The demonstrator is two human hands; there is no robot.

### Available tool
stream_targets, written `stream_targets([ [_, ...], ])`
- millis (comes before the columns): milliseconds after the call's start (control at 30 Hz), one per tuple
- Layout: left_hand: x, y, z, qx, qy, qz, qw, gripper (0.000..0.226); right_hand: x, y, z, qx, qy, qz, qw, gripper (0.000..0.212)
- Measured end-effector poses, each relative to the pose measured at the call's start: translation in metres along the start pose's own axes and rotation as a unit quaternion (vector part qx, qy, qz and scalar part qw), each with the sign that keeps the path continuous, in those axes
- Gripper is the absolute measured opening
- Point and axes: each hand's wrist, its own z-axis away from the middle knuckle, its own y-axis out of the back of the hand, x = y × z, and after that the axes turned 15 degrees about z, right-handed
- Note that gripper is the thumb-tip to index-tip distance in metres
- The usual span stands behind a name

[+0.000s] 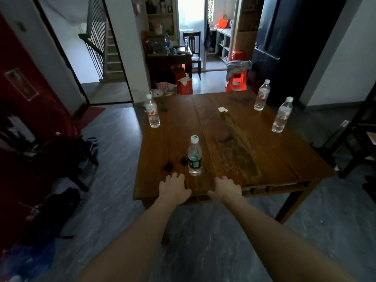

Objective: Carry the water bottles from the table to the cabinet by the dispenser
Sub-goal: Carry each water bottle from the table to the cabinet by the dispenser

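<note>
Several clear water bottles stand upright on a brown wooden table. A green-labelled bottle is nearest, just beyond my hands. A red-labelled bottle stands at the far left corner. Two more, one at the far right and one on the right edge, also carry red labels. My left hand and my right hand rest flat on the table's near edge, either side of the green-labelled bottle, holding nothing. No cabinet or dispenser is clearly visible.
A crumpled white paper lies mid-table. Red plastic stools draped with grey cloth stand behind the table. A dark chair with bags sits left, and a dark chair frame right. A cluttered desk and a staircase lie beyond.
</note>
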Motion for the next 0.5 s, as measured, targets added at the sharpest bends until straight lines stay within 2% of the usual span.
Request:
stream_targets([
  [167,-0.006,0.006,-0.046,-0.028,0.041,-0.002,0.999,0.053,-0.012,-0.002,-0.044,-0.028,0.006,-0.003,1.000,0.048],
  [300,-0.011,0.018,-0.085,-0.037,0.071,0.039,0.996,0.053,-0.014,0.003,-0.075,-0.046,0.005,-0.010,0.999,0.049],
  [500,-0.015,0.030,-0.139,-0.051,0.033,0.038,0.997,0.058,-0.016,0.012,-0.119,-0.050,-0.028,-0.012,0.998,0.051],
])
